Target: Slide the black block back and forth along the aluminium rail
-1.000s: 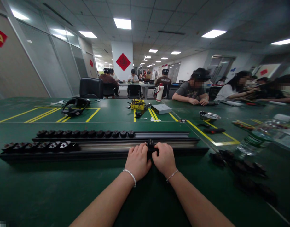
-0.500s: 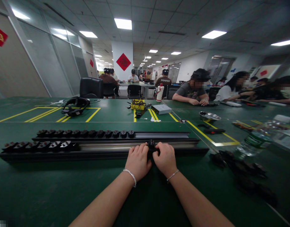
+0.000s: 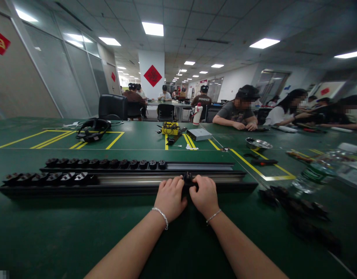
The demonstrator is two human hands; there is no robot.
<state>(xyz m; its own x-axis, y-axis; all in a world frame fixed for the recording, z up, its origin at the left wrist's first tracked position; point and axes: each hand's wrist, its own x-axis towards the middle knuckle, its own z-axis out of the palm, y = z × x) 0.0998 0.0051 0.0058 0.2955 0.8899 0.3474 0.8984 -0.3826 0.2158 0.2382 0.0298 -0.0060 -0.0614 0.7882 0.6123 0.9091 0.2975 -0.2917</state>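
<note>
A small black socket module (image 3: pixel 188 177) sits at the front track rail (image 3: pixel 126 190), right of its middle. My left hand (image 3: pixel 170 199) grips its left side, fingers bent over the rail. From the right, my right hand (image 3: pixel 205 197) closes on the same piece with curled fingers; the fingertips are partly hidden. Several similar modules (image 3: pixel 54 178) line the left part of this rail, and its bare metal channel shows between them and my hands. Just behind lies a second black rail (image 3: pixel 200 166) with a row of modules on its left and middle.
Loose black modules (image 3: pixel 297 203) lie on the right, near a water bottle (image 3: pixel 315 170). Farther back are a metal bowl (image 3: pixel 258 144), a screwdriver-like tool (image 3: pixel 264 162), a grey box (image 3: pixel 198 134), a yellow item with cables (image 3: pixel 170 128) and a black headset (image 3: pixel 93 130). A co-worker (image 3: pixel 239 110) sits across.
Both hands stay on the socket module in nearly the same place. The view has shifted very slightly.
</note>
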